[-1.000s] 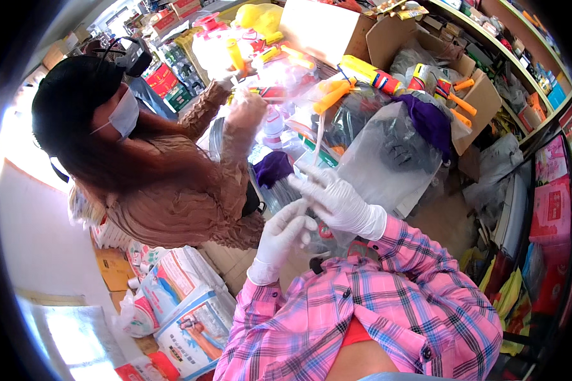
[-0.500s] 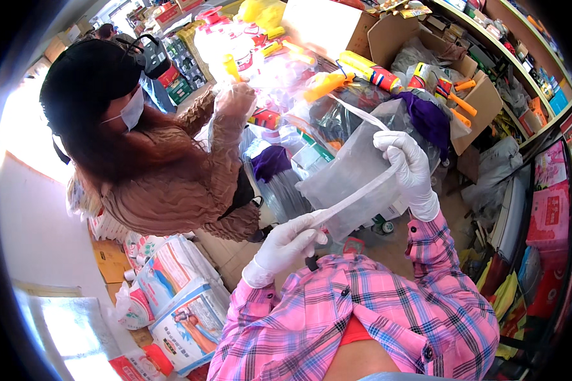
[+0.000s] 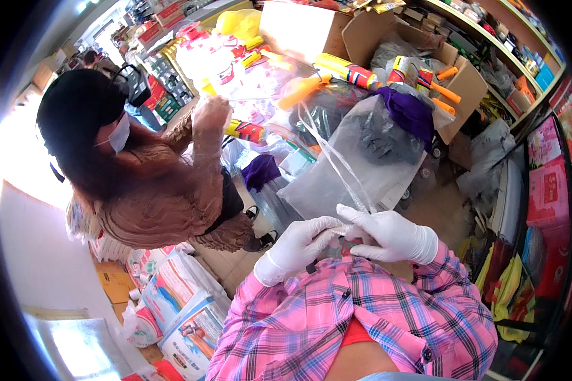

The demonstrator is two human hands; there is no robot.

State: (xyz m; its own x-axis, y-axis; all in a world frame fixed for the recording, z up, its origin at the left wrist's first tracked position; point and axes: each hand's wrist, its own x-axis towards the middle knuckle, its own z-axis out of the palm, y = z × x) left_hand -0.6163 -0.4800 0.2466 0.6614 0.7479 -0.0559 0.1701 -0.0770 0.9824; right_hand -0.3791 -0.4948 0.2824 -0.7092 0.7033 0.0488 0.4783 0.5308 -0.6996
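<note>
My hands, both in thin white gloves, meet in front of my chest. Between their fingertips they pinch the edge of a translucent plastic bag (image 3: 327, 174). My left hand (image 3: 299, 249) is closed with the thumb against the bent fingers; my right hand (image 3: 394, 236) overlaps its fingertips, its own fingers partly stretched. Two whitish strands of the bag's rim run from my hands up toward an orange handle (image 3: 302, 92) on the heap. The far part of the bag lies against dark plastic-wrapped goods and a purple cloth (image 3: 407, 117).
A co-worker (image 3: 152, 184) in a brown top, cap and mask stands at the left, hands raised near a yellow-and-red tube (image 3: 245, 131). Cardboard boxes (image 3: 302, 28) and more tubes top the heap. Stacked printed packs (image 3: 187, 317) lie lower left; shelves (image 3: 521, 63) line the right.
My right hand has come down and left to meet my left hand. The bag's rim, stretched between them before, now runs away from me in two strands. The co-worker's hands have shifted left.
</note>
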